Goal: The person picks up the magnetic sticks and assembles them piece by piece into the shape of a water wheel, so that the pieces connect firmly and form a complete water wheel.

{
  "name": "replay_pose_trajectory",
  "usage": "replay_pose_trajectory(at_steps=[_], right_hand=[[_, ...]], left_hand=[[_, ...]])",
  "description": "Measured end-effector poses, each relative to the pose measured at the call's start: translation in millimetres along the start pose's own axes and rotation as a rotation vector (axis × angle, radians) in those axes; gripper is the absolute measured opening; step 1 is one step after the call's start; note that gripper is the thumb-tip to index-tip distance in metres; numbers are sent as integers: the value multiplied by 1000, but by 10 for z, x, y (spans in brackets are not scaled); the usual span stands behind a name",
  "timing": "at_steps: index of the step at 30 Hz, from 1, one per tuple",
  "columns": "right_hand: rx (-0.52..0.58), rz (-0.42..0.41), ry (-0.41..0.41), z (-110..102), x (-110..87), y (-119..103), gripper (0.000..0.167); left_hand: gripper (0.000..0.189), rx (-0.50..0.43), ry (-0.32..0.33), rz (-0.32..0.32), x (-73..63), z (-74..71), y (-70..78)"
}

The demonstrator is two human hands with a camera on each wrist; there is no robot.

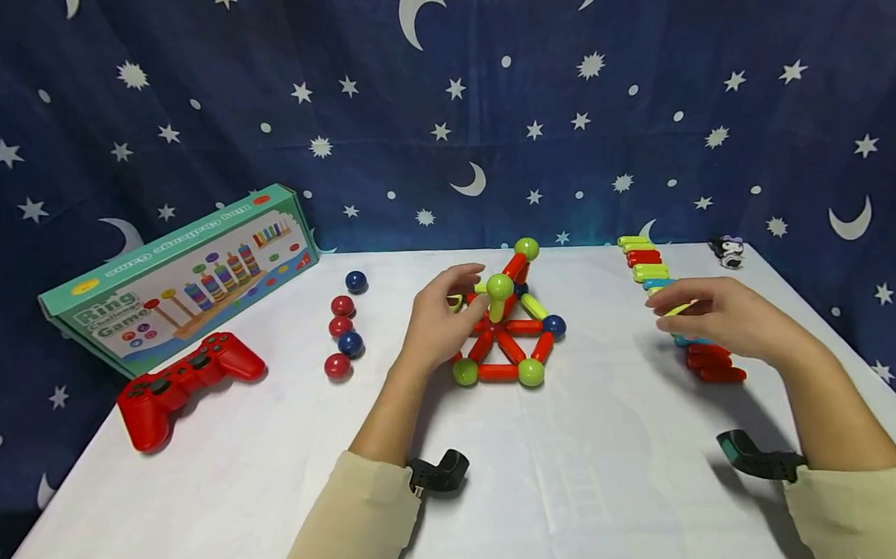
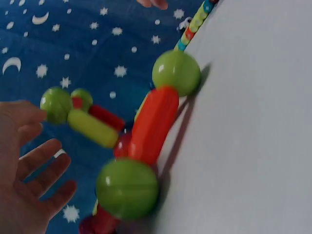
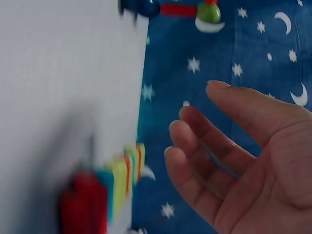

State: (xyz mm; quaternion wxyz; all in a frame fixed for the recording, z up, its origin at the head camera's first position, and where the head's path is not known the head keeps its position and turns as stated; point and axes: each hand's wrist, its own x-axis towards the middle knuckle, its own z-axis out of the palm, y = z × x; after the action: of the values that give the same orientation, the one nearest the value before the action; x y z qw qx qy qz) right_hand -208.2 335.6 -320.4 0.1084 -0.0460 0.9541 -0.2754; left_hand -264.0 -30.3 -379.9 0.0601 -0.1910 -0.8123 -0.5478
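Observation:
A ball-and-rod construction (image 1: 500,371) of red and yellow-green rods with green and blue balls stands mid-table. One yellow-green rod rises from it, topped by a green ball (image 1: 500,287). My left hand (image 1: 441,320) is at its left side, fingertips right at that ball, the other fingers spread in the left wrist view and hiding part of the construction. Over a row of loose rods (image 1: 647,272) in yellow-green, red and blue hangs my right hand (image 1: 727,317). Its fingers bend loosely with nothing between them in the right wrist view (image 3: 243,161).
Several loose red and blue balls (image 1: 341,306) form a line left of the construction. Farther left lie a red game controller (image 1: 190,387) and a Ring Challenge Game box (image 1: 185,278). A small black-and-white figurine (image 1: 729,252) stands at the back right, before a starry curtain (image 1: 383,165).

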Motion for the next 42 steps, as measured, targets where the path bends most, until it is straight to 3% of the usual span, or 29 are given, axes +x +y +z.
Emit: replay_pose_trajectory(at_steps=[4, 10, 16, 20, 25, 28, 32, 36, 42], right_hand=[[-81, 63, -33, -114, -176, 208, 40], [-225, 147, -111, -82, -332, 418, 34], [-310, 138, -132, 9, -411, 568, 30], [-318, 129, -168, 102, -406, 556, 28], [-261, 103, -238, 187, -336, 345, 25], [-178, 48, -236, 196, -254, 145, 26], [-118, -52, -155, 207, -110, -188, 27], [-119, -134, -50, 244, 44, -534, 30], [-101, -232, 43, 334, 303, -946, 29]], left_hand=[[47, -17, -49, 31, 11, 81, 92], [43, 15, -46, -22, 2, 126, 148], [44, 7, -58, -51, -5, 153, 154], [44, 6, -57, -49, -8, 160, 152], [43, 0, -50, -51, -9, 150, 151], [42, -5, -38, -57, -14, 135, 146], [41, -7, -33, -58, -21, 120, 128], [41, -14, -37, -56, -30, 133, 119], [42, -20, -40, -49, -21, 157, 121]])
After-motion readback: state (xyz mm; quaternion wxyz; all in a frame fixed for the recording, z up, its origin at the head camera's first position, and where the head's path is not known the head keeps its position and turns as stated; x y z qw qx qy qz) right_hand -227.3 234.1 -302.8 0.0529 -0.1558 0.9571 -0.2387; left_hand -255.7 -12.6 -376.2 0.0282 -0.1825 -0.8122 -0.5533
